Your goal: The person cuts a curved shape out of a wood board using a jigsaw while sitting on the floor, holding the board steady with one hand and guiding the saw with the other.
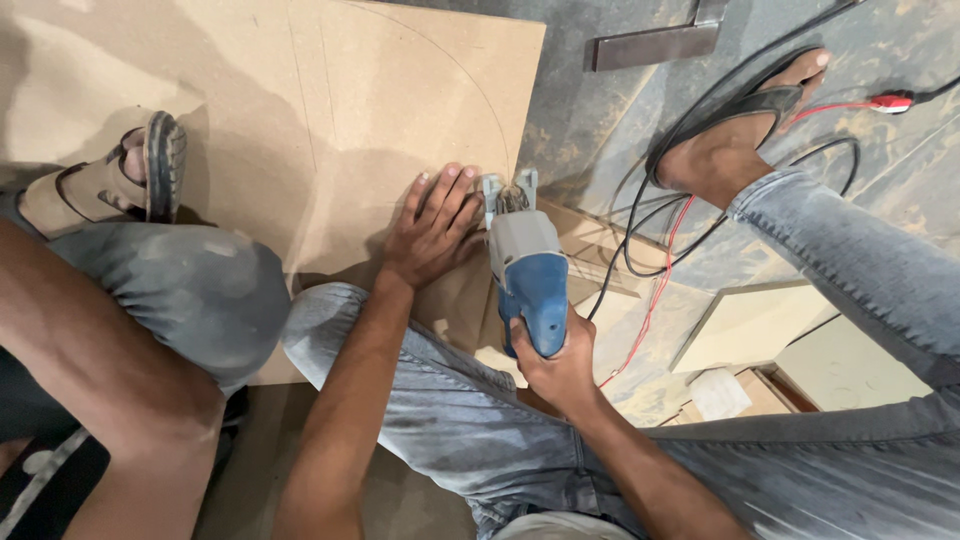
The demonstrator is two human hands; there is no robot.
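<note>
Right hand (553, 368) grips blue jigsaw (528, 275); left hand (435, 228) lies flat on brown board (380, 90).

Warm, even indoor light, soft shadows on the board (330, 120), sharp focus, wide-angle bending at edges.

A dark metal bar (655, 44) lay on the dusty floor. Below it, black cables (640, 215) and a red wire (662, 280) looped; pale offcuts (745, 325) sat lower still.
</note>
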